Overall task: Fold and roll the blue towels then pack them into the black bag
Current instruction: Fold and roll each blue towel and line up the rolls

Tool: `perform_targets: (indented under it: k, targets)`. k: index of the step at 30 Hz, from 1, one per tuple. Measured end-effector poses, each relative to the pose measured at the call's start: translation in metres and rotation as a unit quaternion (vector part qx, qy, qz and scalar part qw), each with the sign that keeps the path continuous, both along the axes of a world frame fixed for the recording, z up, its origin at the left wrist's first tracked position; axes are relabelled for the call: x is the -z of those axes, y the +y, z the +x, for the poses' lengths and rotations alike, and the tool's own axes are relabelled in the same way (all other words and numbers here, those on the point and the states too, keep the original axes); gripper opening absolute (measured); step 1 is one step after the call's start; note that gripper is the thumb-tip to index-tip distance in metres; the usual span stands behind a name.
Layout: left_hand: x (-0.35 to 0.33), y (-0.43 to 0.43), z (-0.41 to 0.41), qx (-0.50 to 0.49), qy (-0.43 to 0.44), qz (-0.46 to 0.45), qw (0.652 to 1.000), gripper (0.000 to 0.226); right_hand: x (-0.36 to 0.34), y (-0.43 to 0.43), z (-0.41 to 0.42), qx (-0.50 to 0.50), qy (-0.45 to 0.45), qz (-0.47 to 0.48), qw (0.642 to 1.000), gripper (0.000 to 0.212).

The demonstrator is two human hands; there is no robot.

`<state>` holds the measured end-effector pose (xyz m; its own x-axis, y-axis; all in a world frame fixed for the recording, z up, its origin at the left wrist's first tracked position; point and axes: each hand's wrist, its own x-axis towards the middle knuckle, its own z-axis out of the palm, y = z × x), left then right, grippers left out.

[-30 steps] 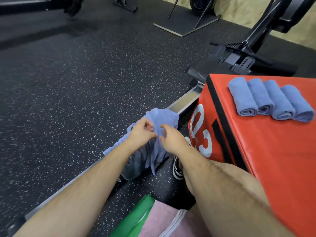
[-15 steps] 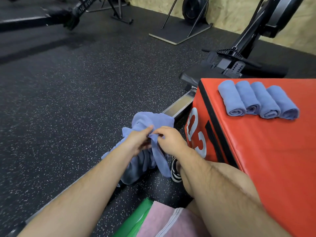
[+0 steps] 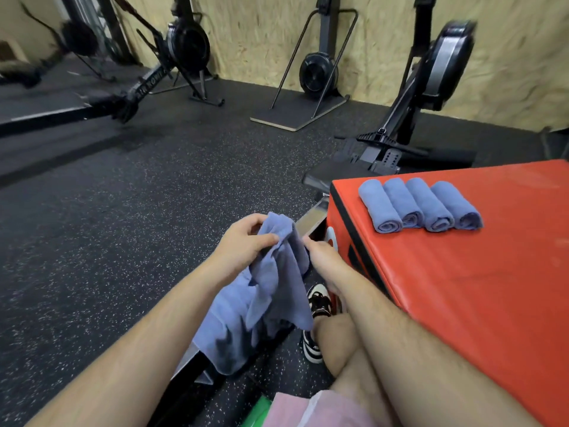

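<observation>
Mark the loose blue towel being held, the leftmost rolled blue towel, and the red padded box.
loose blue cloth towel (image 3: 277, 288), head view, hanging fold.
leftmost rolled blue towel (image 3: 380, 206), head view, middle of the roll.
red padded box (image 3: 462, 288), head view, bare top face.

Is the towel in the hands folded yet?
Not folded. The towel hangs loose and crumpled, pinched near its top by the left hand and right hand.

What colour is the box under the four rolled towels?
The box is red-orange with a black edge strip, clearest in the head view.
</observation>
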<state>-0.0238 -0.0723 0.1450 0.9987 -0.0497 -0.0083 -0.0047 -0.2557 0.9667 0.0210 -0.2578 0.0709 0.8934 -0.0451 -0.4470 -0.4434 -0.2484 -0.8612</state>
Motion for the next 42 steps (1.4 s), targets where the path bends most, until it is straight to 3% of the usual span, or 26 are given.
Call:
perform_targets:
  k: [2,5,9,13,16,18,25,30,34,38,40,42]
  targets:
    - [-0.025,-0.008,-0.001,0.016,-0.023,0.001,1.0,0.018,-0.007,-0.012,-0.009,-0.008,0.053,0.067,0.996,0.049]
    - [-0.058,-0.019,0.001,0.026,-0.036,-0.011,0.999,0.016,-0.033,-0.029,-0.027,0.0,0.03,0.144,0.989,0.012]
    - [-0.093,-0.041,0.003,0.032,-0.037,-0.072,0.996,0.024,-0.074,-0.063,-0.021,0.091,-0.064,0.213,0.971,0.033]
    - [-0.128,-0.071,0.008,0.033,-0.039,-0.147,0.988,0.019,-0.142,-0.122,-0.024,0.14,-0.169,0.129,0.967,0.05]
    - [-0.157,-0.096,0.014,0.031,-0.031,-0.223,0.974,0.017,-0.199,-0.165,-0.044,0.15,-0.257,0.116,0.948,0.027]
    - [-0.176,-0.112,0.019,0.013,-0.036,-0.254,0.966,0.023,-0.233,-0.193,-0.063,0.163,-0.297,0.092,0.937,0.025]
    - [-0.219,-0.178,0.04,0.043,-0.073,-0.188,0.979,0.022,-0.303,-0.263,-0.123,0.263,-0.35,0.01,0.899,0.044]
    - [-0.229,-0.227,0.044,0.089,-0.069,-0.116,0.987,0.025,-0.325,-0.3,-0.158,0.275,-0.347,0.002,0.896,0.025]
    - [-0.229,-0.254,0.041,0.088,-0.038,-0.151,0.984,0.033,-0.327,-0.321,-0.185,0.299,-0.345,-0.07,0.887,0.018]
    - [-0.224,-0.274,0.034,0.151,0.024,-0.217,0.964,0.011,-0.32,-0.341,-0.201,0.342,-0.321,-0.094,0.878,0.01]
    - [-0.216,-0.28,0.038,0.135,-0.022,-0.167,0.976,0.012,-0.316,-0.348,-0.208,0.349,-0.307,-0.063,0.883,0.006]
    - [-0.212,-0.284,0.036,0.115,-0.12,-0.038,0.985,0.007,-0.313,-0.353,-0.215,0.349,-0.299,-0.054,0.886,0.005]
